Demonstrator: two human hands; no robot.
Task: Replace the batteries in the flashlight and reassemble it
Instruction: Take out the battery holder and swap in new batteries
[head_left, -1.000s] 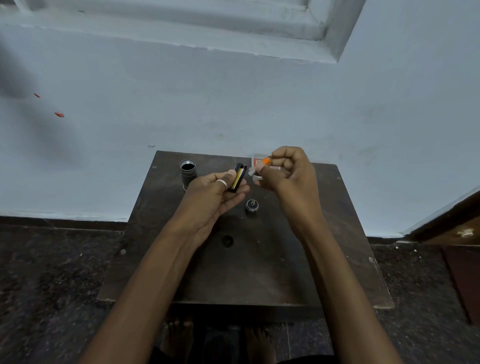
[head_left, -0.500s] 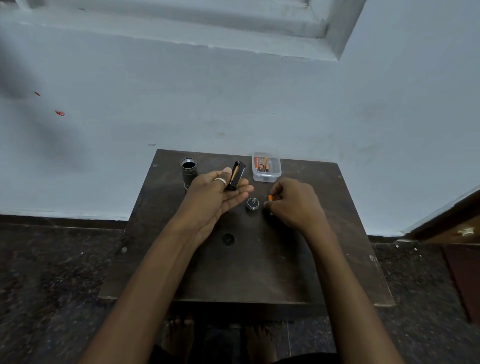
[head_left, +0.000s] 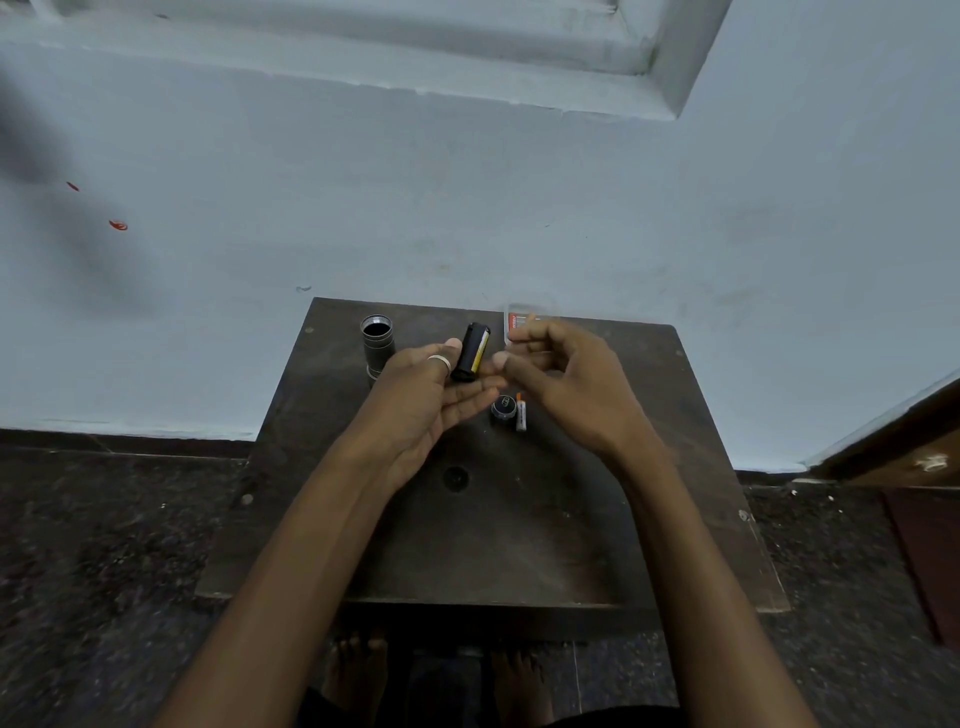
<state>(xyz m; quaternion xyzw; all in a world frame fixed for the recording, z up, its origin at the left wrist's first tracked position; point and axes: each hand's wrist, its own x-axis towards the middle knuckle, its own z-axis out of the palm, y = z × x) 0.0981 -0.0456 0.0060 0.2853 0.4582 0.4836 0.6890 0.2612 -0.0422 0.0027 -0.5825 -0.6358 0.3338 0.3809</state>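
My left hand (head_left: 415, 400) holds a black battery holder (head_left: 469, 353) tilted upright, with a yellow battery showing in its side. My right hand (head_left: 566, 379) hovers just to the right of it, fingers curled and apart, thumb tip close to the holder, nothing visible in it. An orange-and-white battery (head_left: 521, 413) lies on the wooden table (head_left: 519, 545) under my right hand, next to the round black tail cap (head_left: 504, 407). The flashlight body (head_left: 377, 345) stands upright at the back left with its open end up.
A small clear plastic box (head_left: 514, 321) with batteries sits at the table's back edge, mostly hidden behind my right hand. The table has a round hole (head_left: 455, 478) in its middle. A pale wall rises behind; dark floor surrounds the table.
My right hand lowered the orange battery to the table beside the tail cap, let it go, and rose back next to the holder. My left hand has kept still.
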